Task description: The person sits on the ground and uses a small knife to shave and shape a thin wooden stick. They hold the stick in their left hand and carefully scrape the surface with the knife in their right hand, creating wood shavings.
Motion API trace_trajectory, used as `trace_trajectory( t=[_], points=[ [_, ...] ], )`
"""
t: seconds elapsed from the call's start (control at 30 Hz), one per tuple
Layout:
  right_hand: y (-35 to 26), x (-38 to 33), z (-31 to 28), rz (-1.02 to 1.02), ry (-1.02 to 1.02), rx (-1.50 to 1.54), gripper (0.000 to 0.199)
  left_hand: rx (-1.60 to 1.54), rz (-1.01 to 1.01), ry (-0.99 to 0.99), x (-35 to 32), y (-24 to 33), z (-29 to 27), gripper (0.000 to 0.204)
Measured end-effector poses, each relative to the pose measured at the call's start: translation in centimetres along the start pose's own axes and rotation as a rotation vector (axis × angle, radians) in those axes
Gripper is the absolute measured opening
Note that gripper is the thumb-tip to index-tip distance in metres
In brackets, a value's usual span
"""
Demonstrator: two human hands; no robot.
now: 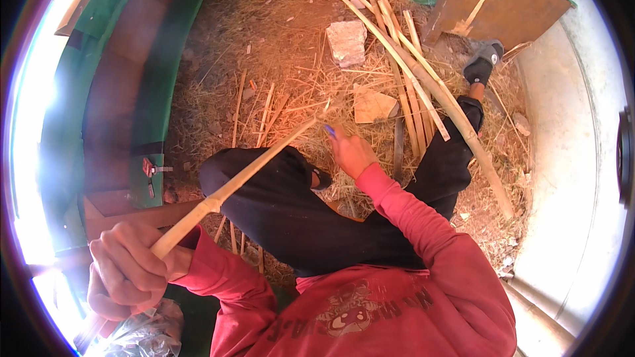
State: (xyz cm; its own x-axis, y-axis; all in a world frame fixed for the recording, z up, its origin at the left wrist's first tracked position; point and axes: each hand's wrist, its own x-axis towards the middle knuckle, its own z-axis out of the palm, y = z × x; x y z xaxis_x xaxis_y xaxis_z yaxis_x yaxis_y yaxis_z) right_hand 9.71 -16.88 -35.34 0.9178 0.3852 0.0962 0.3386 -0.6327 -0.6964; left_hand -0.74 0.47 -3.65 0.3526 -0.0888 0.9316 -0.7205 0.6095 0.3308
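My left hand [129, 268] is closed around one end of a long bamboo strip [254, 165], which slants up and away over my bent left leg. A joint in the strip shows just beyond the hand, and its far end looks thin and frayed. Close to that end, my right hand [352, 152] is closed on a small blue object [330, 131]. Only a bit of it sticks out past the fingers, so its kind is hidden. Thin shavings [317, 89] lie on the ground around the strip's far end.
Several bamboo strips and a thicker bamboo pole [486, 165] lie at the right, across my right leg. Two flat stones, one pale [346, 43] and one tan [374, 104], sit ahead. A wooden board [503, 0] stands far right; green cloth [155, 79] hangs left; a plastic bag [149, 334] lies lower left.
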Motion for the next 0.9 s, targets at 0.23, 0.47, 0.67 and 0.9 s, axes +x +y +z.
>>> trace_trajectory(
  t=[0.23,0.47,0.67,0.9],
  points=[
    [-1.2,1.6,0.3,-0.102,0.057,0.018,0.024,-0.016,0.003,0.000,0.0,0.4,-0.5,0.038],
    [-2.6,1.2,-1.6,-0.080,0.002,0.030,0.024,0.004,-0.010,0.026,0.4,0.0,-0.2,0.038],
    [1.9,0.5,0.4,0.050,-0.049,-0.145,0.027,-0.042,0.010,-0.018,0.4,-0.4,0.1,0.039],
    [-2.5,-2.5,-2.8,-0.050,0.009,0.018,0.026,-0.016,0.007,-0.022,0.3,0.0,0.1,0.040]
  ],
)
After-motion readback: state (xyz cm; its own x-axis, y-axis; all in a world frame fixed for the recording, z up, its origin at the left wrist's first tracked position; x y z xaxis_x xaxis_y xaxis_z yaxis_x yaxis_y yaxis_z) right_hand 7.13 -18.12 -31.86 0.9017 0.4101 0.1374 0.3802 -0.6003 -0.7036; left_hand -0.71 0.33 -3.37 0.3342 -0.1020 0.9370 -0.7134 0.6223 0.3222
